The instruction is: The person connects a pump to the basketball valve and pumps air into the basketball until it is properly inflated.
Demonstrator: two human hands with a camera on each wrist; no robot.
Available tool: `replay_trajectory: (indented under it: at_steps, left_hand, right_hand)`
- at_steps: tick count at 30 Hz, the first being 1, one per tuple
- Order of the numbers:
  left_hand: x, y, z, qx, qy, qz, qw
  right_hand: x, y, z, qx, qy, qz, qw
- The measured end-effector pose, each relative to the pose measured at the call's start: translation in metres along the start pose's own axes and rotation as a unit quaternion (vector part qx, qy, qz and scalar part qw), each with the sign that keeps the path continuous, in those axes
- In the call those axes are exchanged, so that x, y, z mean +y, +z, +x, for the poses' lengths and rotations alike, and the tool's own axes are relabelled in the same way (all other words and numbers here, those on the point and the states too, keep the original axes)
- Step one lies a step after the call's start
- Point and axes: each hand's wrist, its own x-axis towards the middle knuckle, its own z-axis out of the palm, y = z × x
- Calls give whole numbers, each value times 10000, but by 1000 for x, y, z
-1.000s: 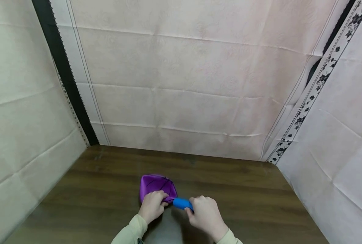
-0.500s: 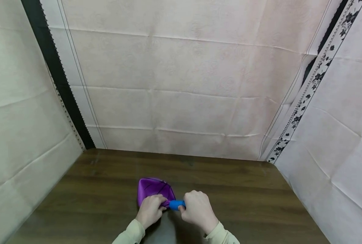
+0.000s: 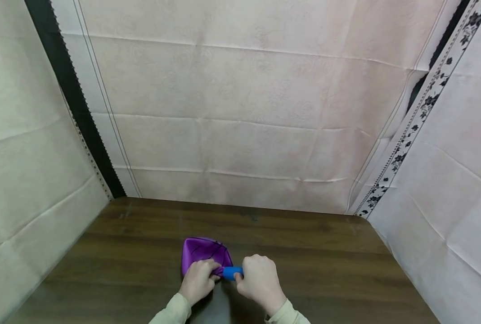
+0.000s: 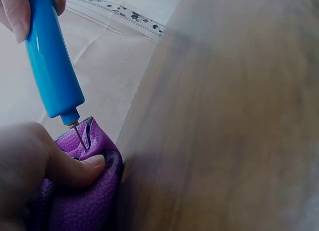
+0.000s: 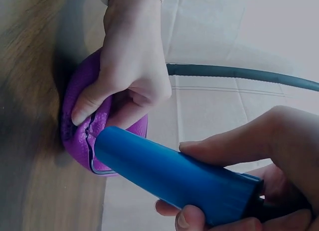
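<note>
A limp, caved-in purple ball (image 3: pixel 195 249) with a pebbled skin and black lines lies over the wooden table. My left hand (image 3: pixel 200 280) pinches a fold of it, the thumb pressing close beside a thin metal needle (image 4: pixel 79 139). That needle sticks out of the nozzle of a blue ball pump (image 5: pixel 169 171), its tip at the purple skin between the folds. My right hand (image 3: pixel 260 280) grips the pump's far end, fingers wrapped around the black part and thumb along the blue barrel. The folds partly hide the spot where the needle meets the ball.
The brown wood-grain table (image 3: pixel 305 252) carries a pale glare patch in front of the hands. Creased whitish cloth (image 3: pixel 232 90) hangs behind it and along both sides, with a dark strip (image 3: pixel 78 99) at left and a floral border (image 3: pixel 418 117) at right.
My right hand has shifted left toward the left hand, and less of the blue barrel shows between them. The left hand keeps its pinch on the ball, shifting slightly left in view.
</note>
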Motion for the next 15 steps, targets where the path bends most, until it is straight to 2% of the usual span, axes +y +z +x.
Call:
replay_trajectory:
  at_steps: [10,15]
  left_hand:
    - [-2,1,4,-151,-347,-264,9989]
    - [-5,5,5,-94,-460,-178,9987]
  right_hand:
    - [-3,3,7,131,42,-109,9998]
    - [-6,6,8,165,11,-205,9997]
